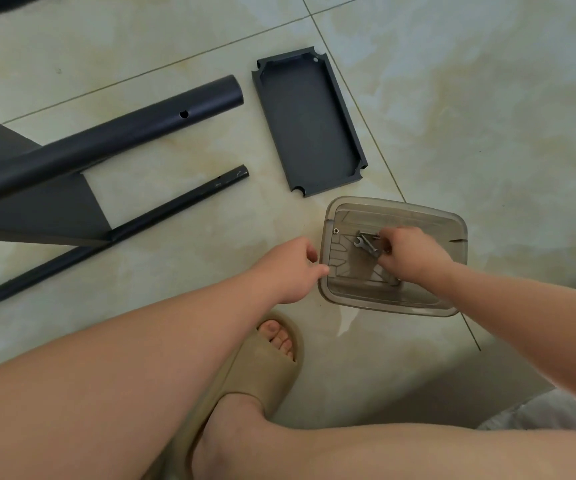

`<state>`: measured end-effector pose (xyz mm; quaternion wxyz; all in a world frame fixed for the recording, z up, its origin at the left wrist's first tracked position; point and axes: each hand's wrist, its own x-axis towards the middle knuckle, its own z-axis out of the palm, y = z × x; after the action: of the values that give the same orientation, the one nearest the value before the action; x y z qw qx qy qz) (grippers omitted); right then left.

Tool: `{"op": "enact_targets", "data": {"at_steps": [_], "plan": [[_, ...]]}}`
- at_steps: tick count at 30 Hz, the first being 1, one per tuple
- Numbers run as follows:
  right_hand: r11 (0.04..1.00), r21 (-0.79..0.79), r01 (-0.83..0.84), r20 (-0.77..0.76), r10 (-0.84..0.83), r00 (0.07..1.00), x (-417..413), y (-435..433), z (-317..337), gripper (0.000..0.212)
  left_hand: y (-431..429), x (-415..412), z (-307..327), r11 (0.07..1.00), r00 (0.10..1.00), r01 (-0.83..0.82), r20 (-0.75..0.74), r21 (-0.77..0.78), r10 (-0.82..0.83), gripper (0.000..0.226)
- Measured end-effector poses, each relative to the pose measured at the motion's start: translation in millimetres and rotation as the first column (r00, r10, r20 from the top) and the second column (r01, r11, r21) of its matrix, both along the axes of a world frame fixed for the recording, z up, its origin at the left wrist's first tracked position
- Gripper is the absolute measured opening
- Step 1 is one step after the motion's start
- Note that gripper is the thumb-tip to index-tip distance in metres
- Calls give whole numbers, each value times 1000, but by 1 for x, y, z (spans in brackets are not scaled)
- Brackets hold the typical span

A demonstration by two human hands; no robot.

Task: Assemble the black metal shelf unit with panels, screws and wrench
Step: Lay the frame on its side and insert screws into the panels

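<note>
Over pale floor tiles, your right hand is pinching the small grey steel wrench, likely light and slick, by one end, while your left hand is hovering loosely curled.

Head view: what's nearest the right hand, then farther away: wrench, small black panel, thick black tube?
1. wrench, touching the right hand, inside the clear container.
2. small black panel, on the floor beyond.
3. thick black tube, far left.
</note>
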<state>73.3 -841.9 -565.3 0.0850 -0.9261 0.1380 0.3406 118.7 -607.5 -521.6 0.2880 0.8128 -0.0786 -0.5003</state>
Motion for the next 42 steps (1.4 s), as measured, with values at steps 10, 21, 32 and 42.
{"op": "enact_targets", "data": {"at_steps": [10, 21, 32, 42], "plan": [[937, 254, 241, 160, -286, 945, 38, 38, 125, 19, 50, 42, 101, 975, 977, 171, 105, 143, -187, 32], [708, 703, 62, 416, -480, 772, 68, 210, 304, 3, 194, 74, 243, 886, 895, -437, 20, -157, 445, 29], [775, 598, -203, 573, -237, 784, 75, 389, 335, 17, 312, 59, 266, 331, 461, -887, -651, -322, 603, 54], [812, 524, -257, 537, -81, 840, 128, 425, 314, 15, 379, 85, 233, 167, 268, -963, -686, -211, 677, 32]]}}
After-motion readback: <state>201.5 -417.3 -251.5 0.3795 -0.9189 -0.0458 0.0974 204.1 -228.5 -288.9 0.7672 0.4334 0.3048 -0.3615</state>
